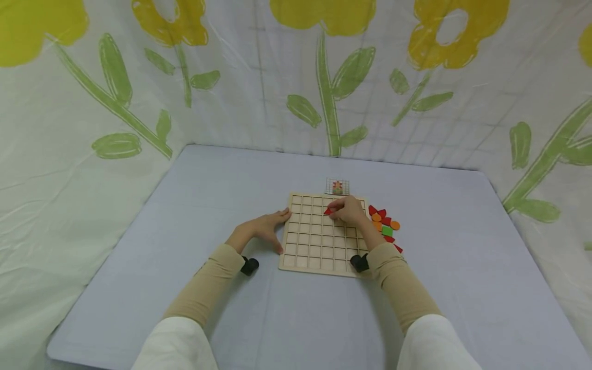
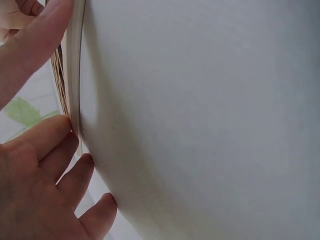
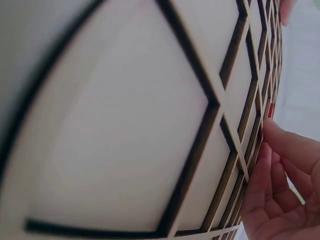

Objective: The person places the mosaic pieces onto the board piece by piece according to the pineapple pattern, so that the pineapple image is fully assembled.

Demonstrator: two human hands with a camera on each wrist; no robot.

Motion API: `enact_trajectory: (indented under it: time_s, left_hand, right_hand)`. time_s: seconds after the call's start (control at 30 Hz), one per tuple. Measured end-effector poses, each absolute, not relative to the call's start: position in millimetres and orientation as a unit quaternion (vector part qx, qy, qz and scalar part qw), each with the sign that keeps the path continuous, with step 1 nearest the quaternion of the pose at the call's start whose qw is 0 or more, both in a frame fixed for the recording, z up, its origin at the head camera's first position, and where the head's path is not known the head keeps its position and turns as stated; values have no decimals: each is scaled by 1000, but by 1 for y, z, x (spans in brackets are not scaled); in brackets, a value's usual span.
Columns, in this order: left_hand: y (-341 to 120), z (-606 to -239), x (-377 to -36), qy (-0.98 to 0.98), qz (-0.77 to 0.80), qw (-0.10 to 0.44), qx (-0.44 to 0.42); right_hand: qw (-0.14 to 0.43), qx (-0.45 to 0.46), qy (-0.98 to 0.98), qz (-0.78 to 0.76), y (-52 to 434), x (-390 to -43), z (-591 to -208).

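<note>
A square wooden grid board [image 1: 307, 249] lies on the table. My left hand [image 1: 265, 226] rests at its left edge, thumb and fingers spread; in the left wrist view the fingers [image 2: 55, 142] touch the board's side [image 2: 75, 65] and the tabletop. My right hand [image 1: 348, 210] is over the upper part of the board, its fingertips pinching a small pointed red piece [image 1: 328, 211] at the grid. In the right wrist view only a sliver of the red piece [image 3: 271, 110] shows beyond the thumb; the fingers hide the rest.
Several loose red, orange and green pieces [image 1: 387, 231] lie just right of the board. A small card with a gridded picture [image 1: 337, 186] lies behind the board's far edge. A flower-printed curtain [image 1: 296, 82] hangs behind the table [image 1: 222, 185].
</note>
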State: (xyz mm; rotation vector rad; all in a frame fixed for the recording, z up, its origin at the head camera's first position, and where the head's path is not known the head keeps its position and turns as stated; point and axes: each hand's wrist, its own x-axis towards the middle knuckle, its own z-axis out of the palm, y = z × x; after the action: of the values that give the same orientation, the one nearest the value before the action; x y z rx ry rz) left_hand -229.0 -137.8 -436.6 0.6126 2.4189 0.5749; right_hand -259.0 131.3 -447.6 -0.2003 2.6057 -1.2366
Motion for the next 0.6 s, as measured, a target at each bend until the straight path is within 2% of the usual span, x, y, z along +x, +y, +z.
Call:
enact_trajectory:
  time_s: [0.33, 0.6]
  left_hand:
    - [-139, -438, -228, 903, 217, 293, 226]
    - [-138, -437, -228, 904, 219, 287, 227]
  right_hand:
    - [116, -57, 867, -481, 154, -248, -440]
    - [50, -25, 912, -407, 213, -242, -435]
